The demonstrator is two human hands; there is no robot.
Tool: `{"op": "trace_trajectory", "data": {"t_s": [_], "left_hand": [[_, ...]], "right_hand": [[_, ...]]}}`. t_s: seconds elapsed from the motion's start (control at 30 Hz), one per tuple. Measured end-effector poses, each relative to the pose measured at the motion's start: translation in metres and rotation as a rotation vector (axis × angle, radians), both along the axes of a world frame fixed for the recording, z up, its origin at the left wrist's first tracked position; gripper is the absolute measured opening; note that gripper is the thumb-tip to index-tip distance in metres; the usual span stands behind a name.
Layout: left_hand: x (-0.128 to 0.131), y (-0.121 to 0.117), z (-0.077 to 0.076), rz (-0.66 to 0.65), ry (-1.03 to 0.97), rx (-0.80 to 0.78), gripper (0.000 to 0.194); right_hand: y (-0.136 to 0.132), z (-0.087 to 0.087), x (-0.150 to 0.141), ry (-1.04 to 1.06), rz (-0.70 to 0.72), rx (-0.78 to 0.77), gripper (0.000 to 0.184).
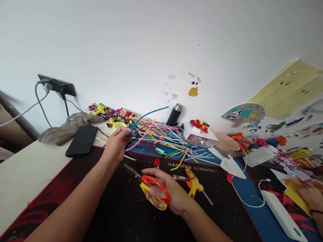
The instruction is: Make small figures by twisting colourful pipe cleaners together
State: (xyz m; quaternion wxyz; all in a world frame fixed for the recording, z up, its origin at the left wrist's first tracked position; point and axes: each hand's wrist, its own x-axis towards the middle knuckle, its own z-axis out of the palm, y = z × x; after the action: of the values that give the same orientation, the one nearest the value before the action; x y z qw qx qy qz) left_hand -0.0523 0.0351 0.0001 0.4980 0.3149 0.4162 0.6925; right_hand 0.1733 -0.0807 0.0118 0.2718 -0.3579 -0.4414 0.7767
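Observation:
Between the thumb and fingers of my left hand (116, 143) is a blue pipe cleaner (150, 114), its free end curving up and right toward the wall. My right hand (169, 191) has its fingers through the red and yellow handles of a pair of scissors (155, 190). The scissor blades point up and left, below my left hand and apart from the pipe cleaner. Behind my hands lies a pile of coloured pipe cleaners (161, 132). A small red piece (156, 163) sits just beyond the scissors. A yellow glue gun (194, 183) rests to the right of my right hand.
A black phone (82, 142) and a grey cloth-like object (68, 129) lie at left. Behind the pile stands a black thermos (174, 115), beside a white box (202, 137). At far right, another person's hand (311, 195) touches yellow paper, near a white power strip (282, 215).

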Motion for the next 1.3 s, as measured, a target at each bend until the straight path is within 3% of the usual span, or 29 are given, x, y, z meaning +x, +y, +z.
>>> {"op": "trace_trajectory", "data": {"t_s": [0.2,0.43,0.6,0.73,0.9,1.1,1.3], "left_hand": [[-0.007,0.0,0.008,0.093,-0.089,0.019,0.026],[0.001,-0.004,0.011,0.048,-0.128,0.02,0.026],[0.005,-0.008,0.013,0.044,-0.113,0.033,0.025],[0.008,-0.009,0.011,0.01,-0.147,0.012,0.027],[0.009,-0.009,0.008,-0.019,-0.139,0.019,0.027],[0.012,-0.011,0.007,-0.049,-0.114,0.025,0.024],[0.016,-0.015,0.007,-0.074,-0.035,0.018,0.02]], "right_hand": [[0.016,-0.017,0.001,0.199,-0.106,0.087,0.044],[0.039,-0.016,-0.014,0.316,-0.097,0.081,0.039],[0.052,-0.009,-0.024,0.364,-0.161,0.083,0.044],[0.056,-0.015,-0.027,0.368,-0.161,0.131,0.057],[0.051,-0.023,-0.025,0.341,-0.142,0.181,0.066],[0.042,-0.021,-0.017,0.361,-0.074,0.152,0.077],[0.04,-0.027,-0.012,0.222,-0.124,0.33,0.069]]}}
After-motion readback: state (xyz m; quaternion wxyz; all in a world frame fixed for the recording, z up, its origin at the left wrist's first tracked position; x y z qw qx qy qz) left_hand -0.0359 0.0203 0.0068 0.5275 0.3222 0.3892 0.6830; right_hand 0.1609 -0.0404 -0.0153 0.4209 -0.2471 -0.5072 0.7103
